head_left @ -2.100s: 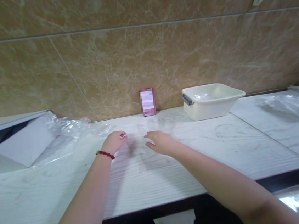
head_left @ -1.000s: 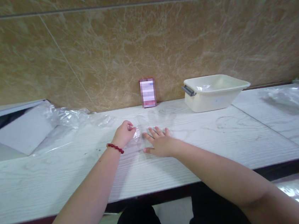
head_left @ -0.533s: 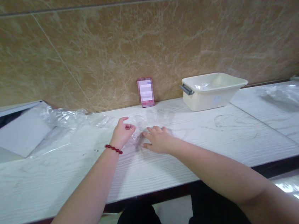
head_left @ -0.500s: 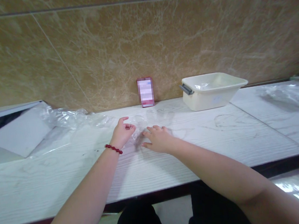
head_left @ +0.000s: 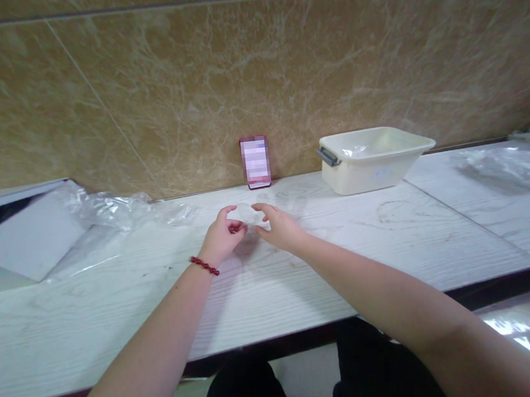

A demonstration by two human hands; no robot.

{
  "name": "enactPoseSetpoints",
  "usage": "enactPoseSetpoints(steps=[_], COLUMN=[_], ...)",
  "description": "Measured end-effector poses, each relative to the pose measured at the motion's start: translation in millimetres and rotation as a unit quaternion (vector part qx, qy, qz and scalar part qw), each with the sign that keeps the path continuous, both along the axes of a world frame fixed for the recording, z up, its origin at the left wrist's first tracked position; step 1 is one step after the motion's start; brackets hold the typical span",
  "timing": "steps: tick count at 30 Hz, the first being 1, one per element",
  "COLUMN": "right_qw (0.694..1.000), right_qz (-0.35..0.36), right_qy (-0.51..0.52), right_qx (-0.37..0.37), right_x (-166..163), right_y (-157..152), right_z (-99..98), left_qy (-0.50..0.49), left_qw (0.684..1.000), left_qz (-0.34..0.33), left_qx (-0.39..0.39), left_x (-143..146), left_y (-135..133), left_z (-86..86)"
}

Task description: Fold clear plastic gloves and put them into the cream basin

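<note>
Between my two hands is a small clear plastic piece (head_left: 246, 213), see-through and roughly rounded, just above the white wood-grain table (head_left: 267, 305). Its exact kind cannot be made out. My left hand (head_left: 224, 233), with a dark red bead bracelet at the wrist, pinches its left and lower edge. Curved fingers and thumb of my right hand (head_left: 281, 227) hold its right side. Behind them a phone (head_left: 256, 163) with a lit, blurred screen leans upright on the wall.
A cream plastic bin (head_left: 362, 175) with a grey handle stands right of the phone, with some clear plastic inside. On the left lies an open white box (head_left: 37, 241) beside crumpled clear plastic bags (head_left: 119, 209). More clear plastic (head_left: 517, 165) lies far right. Behind rises a brown marbled wall (head_left: 187, 93).
My right hand has risen from near the tabletop and closed round the right side of the clear plastic piece. My left hand has shifted slightly right, and the piece now shows as a rounded shape.
</note>
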State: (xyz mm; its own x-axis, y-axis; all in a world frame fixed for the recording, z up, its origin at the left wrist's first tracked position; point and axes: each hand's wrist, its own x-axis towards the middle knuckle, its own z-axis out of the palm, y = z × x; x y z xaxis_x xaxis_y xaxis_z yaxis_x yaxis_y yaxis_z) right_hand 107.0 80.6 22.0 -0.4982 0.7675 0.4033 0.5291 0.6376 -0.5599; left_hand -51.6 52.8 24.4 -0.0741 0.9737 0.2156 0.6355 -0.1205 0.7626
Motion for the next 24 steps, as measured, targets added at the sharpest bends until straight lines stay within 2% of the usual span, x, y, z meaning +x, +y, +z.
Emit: enactPoseSetpoints(steps=[4,9,15,17,19,21,24], right_qw=[0.999,0.999,0.999,0.998,0.996,0.995,0.993], right_qz=[0.035,0.036,0.024,0.022,0.018,0.009,-0.005], right_qy=[0.027,0.004,-0.041,-0.060,-0.079,-0.093,-0.116], right_qx=[0.005,0.003,0.026,0.028,0.027,0.028,0.023], right_x=[-0.3,0.0,2.7,4.0,5.4,6.7,8.0], right_y=[1.0,0.2,2.7,3.6,4.3,4.9,6.0], right_z=[-1.2,3.1,5.8,6.0,6.2,6.3,6.2], left_qy=[0.011,0.010,-0.091,-0.103,-0.050,0.054,0.184], left_qw=[1.000,0.999,0.991,0.990,0.996,0.996,0.978], left_qz=[-0.025,-0.040,-0.087,-0.083,-0.069,-0.066,-0.099], left_qx=[-0.005,-0.010,-0.051,-0.050,-0.036,-0.016,0.015], left_x=[0.5,2.3,1.1,-3.9,-11.7,-20.7,-32.2], left_y=[0.2,-0.4,1.0,3.1,5.8,8.8,12.5], left_z=[-1.1,-0.1,1.5,2.2,2.8,2.5,-0.4])
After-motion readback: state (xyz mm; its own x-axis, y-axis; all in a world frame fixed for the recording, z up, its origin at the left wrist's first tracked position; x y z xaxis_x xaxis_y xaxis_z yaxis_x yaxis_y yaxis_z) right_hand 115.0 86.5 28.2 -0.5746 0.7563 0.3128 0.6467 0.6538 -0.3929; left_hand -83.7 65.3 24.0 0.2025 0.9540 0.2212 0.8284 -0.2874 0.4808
